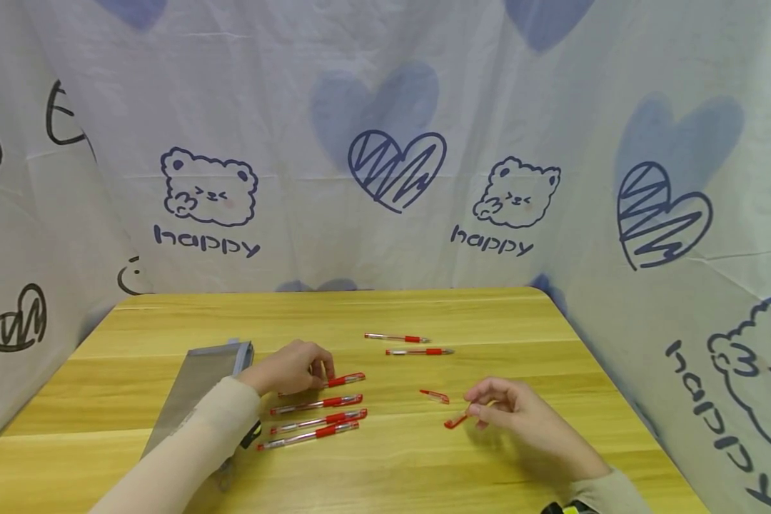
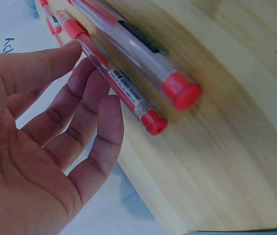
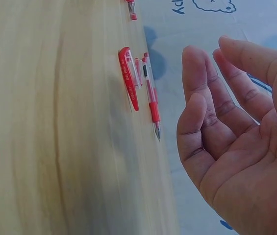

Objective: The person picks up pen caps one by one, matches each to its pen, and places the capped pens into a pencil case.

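Note:
My left hand curls over the rearmost of several red gel pens on the left, thumb and fingertips pinching that pen near its middle. Its red end plug points toward the wrist camera. In front of it lie more red capped pens in a row. On the right, my right hand hovers low with fingers loosely bent and nothing between them in the right wrist view. Just off its fingertips lies a red pen cap, with a second red cap behind.
Two uncapped red pens lie toward the back of the wooden table. A grey zip pouch lies left, partly under the left forearm. Printed cloth hangs behind and at both sides.

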Action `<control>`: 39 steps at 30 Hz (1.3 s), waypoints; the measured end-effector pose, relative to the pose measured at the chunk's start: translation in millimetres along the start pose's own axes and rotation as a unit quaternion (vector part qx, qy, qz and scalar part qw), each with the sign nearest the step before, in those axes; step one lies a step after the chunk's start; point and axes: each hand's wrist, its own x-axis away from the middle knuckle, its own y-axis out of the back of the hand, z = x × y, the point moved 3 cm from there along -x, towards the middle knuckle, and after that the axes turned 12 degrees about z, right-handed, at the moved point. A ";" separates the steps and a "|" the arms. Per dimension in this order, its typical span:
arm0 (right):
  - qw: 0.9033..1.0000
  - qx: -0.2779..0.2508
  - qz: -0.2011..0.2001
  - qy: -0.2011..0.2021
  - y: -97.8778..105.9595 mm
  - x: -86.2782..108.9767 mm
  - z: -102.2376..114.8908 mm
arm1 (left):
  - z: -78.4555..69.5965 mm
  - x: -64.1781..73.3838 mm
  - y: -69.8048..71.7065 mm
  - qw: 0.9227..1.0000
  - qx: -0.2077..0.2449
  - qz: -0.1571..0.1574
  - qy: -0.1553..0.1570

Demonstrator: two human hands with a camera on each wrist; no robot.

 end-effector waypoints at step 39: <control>0.999 0.018 -0.022 -0.042 15.4 9.2 -20.6 | -7.6 -21.6 2.7 1.000 -0.020 -0.009 -0.007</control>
